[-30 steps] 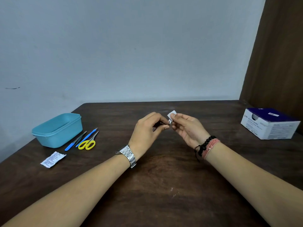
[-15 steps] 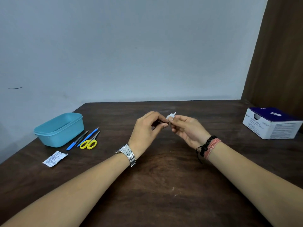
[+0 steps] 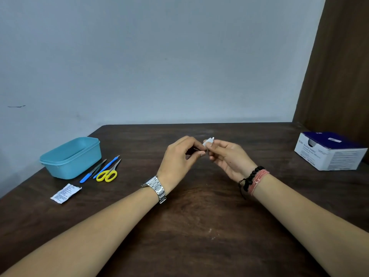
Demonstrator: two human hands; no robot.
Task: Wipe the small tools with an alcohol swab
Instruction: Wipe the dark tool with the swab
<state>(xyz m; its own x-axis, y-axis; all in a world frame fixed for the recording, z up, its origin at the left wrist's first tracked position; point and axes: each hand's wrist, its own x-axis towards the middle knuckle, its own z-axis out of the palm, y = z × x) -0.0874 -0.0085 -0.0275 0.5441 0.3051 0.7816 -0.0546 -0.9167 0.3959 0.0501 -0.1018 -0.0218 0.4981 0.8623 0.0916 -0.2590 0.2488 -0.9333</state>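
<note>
Head view gives me both bare hands raised over the middle of the dark, grained wooden table (image 3: 199, 226); the left hand (image 3: 179, 158) has its fingers curled and its thumb and forefinger pinching a small dark, slender metal tool (image 3: 199, 149), which is mostly hidden inside the grip, so I cannot tell what kind it is; the right hand (image 3: 227, 156) pinches a small white alcohol swab (image 3: 208, 141), a soft folded scrap that pokes up above its fingertips and meets the tool's tip right where the two hands touch. On the left wrist I see a steel-link watch (image 3: 157, 187); on the right wrist, a black bead bracelet (image 3: 252, 175) beside pink cords. Well to the left of the left hand's fingers sits a smooth turquoise plastic tub (image 3: 71, 156), rectangular with rounded corners; just beside it lie a blue-handled tool (image 3: 99, 169), a thin grey metal tool (image 3: 99, 167) and yellow-handled scissors (image 3: 108, 173), close together and slanted alike; nearer me lies a flat, torn white sachet (image 3: 64, 192) with fine print. Far to the right of the right hand's fingers stands a white and navy cardboard box (image 3: 329, 151).
</note>
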